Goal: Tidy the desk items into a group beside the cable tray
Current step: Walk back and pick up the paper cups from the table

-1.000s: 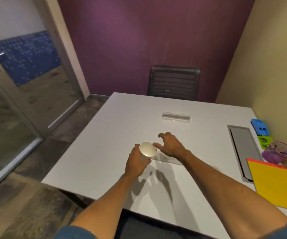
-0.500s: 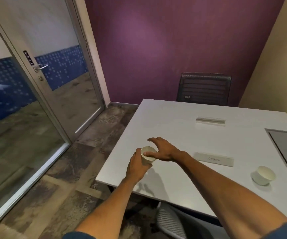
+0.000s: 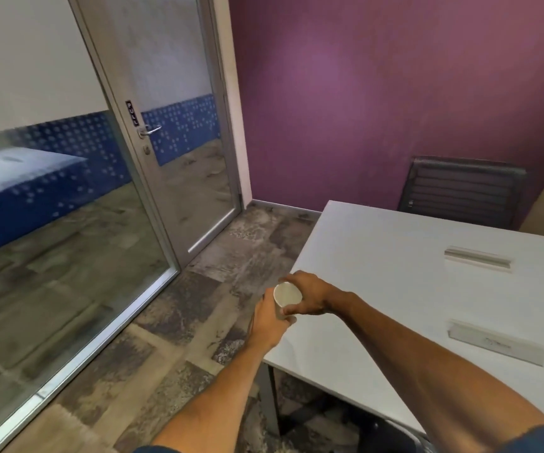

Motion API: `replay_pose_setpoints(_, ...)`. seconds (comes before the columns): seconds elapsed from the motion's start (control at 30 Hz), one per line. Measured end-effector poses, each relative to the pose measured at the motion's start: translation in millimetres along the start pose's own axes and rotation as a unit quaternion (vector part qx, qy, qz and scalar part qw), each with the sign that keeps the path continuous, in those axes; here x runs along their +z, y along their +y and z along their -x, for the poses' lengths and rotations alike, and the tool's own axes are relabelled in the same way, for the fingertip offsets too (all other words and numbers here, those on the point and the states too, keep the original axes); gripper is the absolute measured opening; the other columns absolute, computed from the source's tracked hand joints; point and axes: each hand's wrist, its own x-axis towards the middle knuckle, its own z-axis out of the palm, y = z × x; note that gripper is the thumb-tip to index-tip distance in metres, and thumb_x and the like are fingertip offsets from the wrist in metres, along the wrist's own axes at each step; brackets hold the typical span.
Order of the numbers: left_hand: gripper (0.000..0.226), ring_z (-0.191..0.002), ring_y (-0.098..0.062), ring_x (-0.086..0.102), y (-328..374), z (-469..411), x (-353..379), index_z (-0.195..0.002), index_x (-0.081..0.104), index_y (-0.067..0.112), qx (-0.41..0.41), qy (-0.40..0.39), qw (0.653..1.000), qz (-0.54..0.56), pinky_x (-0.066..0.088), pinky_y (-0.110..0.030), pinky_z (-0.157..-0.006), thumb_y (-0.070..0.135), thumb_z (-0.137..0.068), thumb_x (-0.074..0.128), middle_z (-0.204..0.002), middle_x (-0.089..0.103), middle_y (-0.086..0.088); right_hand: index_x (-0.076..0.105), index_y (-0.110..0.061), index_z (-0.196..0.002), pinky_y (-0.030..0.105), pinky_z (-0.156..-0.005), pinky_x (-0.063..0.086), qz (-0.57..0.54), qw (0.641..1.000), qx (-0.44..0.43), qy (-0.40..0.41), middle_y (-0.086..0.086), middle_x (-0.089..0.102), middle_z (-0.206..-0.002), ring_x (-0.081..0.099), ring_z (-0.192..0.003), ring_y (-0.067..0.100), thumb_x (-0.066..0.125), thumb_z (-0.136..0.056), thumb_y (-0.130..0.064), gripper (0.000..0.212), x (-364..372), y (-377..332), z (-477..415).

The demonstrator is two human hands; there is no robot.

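The left hand grips the paper cup from below, upright, at the desk's nine o'clock edge. The right hand closes around its rim. The cable tray is out of view, probably toward three o'clock.

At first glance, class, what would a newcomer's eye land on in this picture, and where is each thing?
Two bare hands meet at the white table's near left corner, the left hand and right hand both around a small white paper cup. Behind rises a purple wall, with a glass door marked PULL to the left.
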Motion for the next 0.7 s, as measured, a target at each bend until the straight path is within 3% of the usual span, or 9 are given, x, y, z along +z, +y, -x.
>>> replay_pose_setpoints(0.3,0.058,-0.112,-0.021,0.058,-52.0,-91.1,-62.4,-0.127,0.046,0.017,-0.047,0.008,0.999,-0.02,0.052,-0.032,-0.089,0.022,-0.078,0.076,-0.124,0.059,-0.003,0.051,-0.018,-0.13,0.036,-0.094,0.044,0.027,0.999,-0.03,-0.007,0.01,0.054,-0.13,0.052,-0.116,0.026,0.076,-0.076,-0.04,0.064,3.0,-31.9,-140.2)
replay_pose_setpoints(0.4,0.058,-0.117,-0.021,0.056,-66.4,-128.6,-80.6,-0.129,0.044,0.018,-0.051,-0.006,0.997,-0.054,0.051,-0.039,-0.094,0.027,-0.08,0.074,-0.128,0.057,-0.002,0.046,-0.017,-0.135,0.039,-0.098,0.045,0.024,1.0,-0.016,-0.003,0.01,0.052,-0.134,0.05,-0.12,0.028,0.076,-0.076,-0.04,0.07,6.0,-35.1,-183.9)
replay_pose_setpoints(0.7,0.072,-0.135,-0.026,0.039,-104.5,-236.4,-118.9,-0.144,0.026,0.017,-0.03,-0.099,0.973,-0.204,0.038,-0.041,-0.105,0.04,-0.087,0.065,-0.147,0.039,-0.007,0.039,-0.02,-0.141,0.047,-0.107,0.04,0.023,0.997,0.066,0.016,0.011,0.042,-0.144,0.042,-0.13,0.032,0.074,-0.079,-0.041,0.074,6.6,-29.4,-280.5)
